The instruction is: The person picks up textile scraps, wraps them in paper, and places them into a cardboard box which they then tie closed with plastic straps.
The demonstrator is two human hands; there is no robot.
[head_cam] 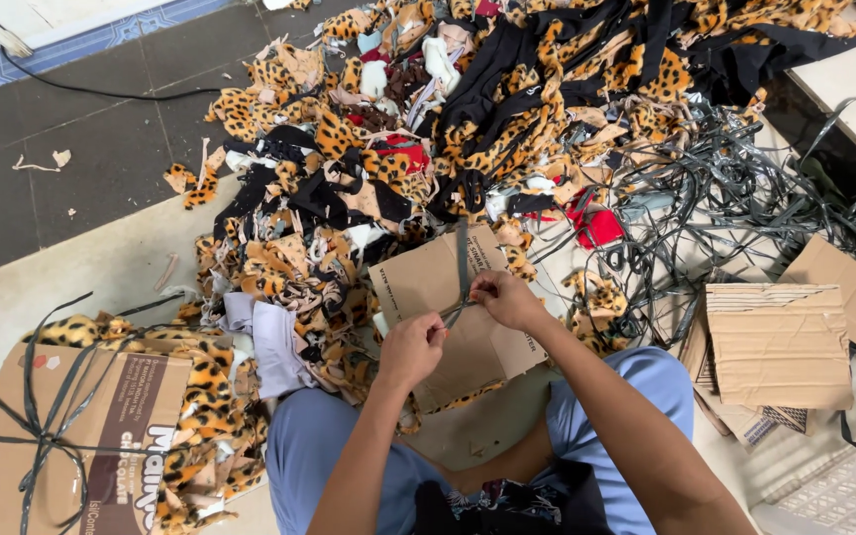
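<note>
Head view: we look down over a heap of leopard-print scraps (507, 129) mixed with black, red and white cloth offcuts, spread across the floor ahead of our knees. To our right lies a tangle of grey straps (735, 198), and just beside it sits a stack of cardboard pieces (780, 347). At our lower left rests a bundle (81, 436), scraps pressed under a brown cardboard sheet and tied crosswise with dark strap. A black cable (91, 92) runs over the dark tiles at upper left. Nothing covers our hands; the scraps crowd close on the left of the card.

Between our knees lies a card (458, 317), flat and slightly tilted, with scraps showing beneath its lower edge. A strap (462, 260) runs up its middle toward the heap. Our left hand (410, 349) is closed in a narrow fist on the strap's near end, over the card's left part. Our right hand (505, 297) pinches the strap with fingertips drawn together, near the card's centre, where the strap ends meet between the two hands.
</note>
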